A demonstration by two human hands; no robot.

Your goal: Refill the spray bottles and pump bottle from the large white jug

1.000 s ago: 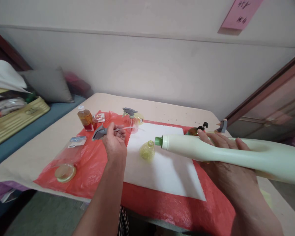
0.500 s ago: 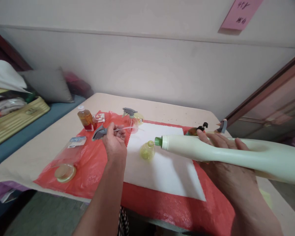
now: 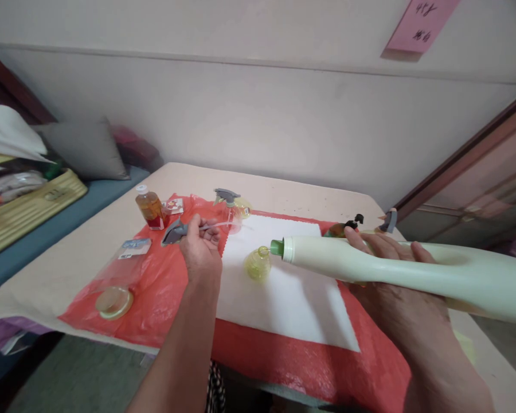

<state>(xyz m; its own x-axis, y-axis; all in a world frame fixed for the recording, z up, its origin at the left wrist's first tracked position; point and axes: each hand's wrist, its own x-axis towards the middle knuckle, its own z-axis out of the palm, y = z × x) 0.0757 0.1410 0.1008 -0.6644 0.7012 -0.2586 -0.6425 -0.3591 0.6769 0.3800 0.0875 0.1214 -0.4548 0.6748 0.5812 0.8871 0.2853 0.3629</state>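
Observation:
My left hand [image 3: 202, 241] is closed around a grey spray nozzle [image 3: 173, 232], whose clear dip tube sticks out to the right. Gripped in my right hand [image 3: 395, 287] is a large pale green jug [image 3: 413, 267], tipped nearly level with its green spout pointing left. A thin stream runs from the spout to the mouth of a small yellow clear bottle [image 3: 258, 266]. That bottle stands upright on a white sheet [image 3: 284, 304], with yellowish liquid in it.
Under the sheet lies red plastic [image 3: 163, 298]. A brown liquid bottle [image 3: 149, 207], a clear spray bottle [image 3: 229, 209], a clear package [image 3: 131, 255] and a round cap [image 3: 114, 302] sit left and behind. A dark pump bottle [image 3: 344, 226] is partly hidden behind the jug.
Both hands and the jug stay almost still. The liquid in the small yellow bottle looks slightly higher.

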